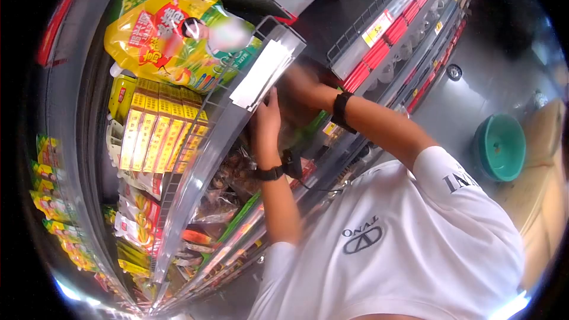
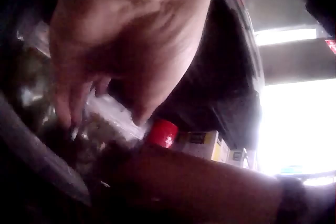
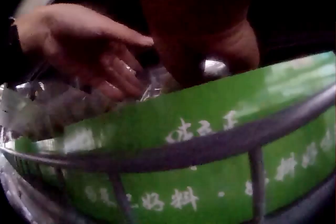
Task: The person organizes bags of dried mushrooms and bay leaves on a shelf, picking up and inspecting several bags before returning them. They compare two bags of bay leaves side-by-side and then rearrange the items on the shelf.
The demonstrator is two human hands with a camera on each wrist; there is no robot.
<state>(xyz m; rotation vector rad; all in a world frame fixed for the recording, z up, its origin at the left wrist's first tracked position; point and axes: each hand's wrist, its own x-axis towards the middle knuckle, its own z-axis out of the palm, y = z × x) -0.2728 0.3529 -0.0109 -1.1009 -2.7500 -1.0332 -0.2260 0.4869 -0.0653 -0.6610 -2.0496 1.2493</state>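
A store shelf's grey front (image 1: 207, 148) slants past me, and a green printed panel (image 3: 121, 192) stands behind a wire rail (image 3: 157, 158). Behind that panel, my left grip (image 3: 89, 50) reaches among clear plastic packets (image 3: 58, 107), fingers loosely extended; my right grip (image 1: 299, 85) is too blurred and dark to tell. I judge the packets light, soft and slippery, best pinched by a film edge, not squeezed mid-bag.

Left hand (image 2: 126, 50) hangs fingers down at clear plastic (image 2: 113, 113); contact unclear. Right arm (image 2: 210, 179) comes in from the right, dark band (image 2: 291, 198) on it, far end lost in shadow. Red cylinder (image 2: 164, 133) beyond it, boxes (image 2: 203, 145) just right.
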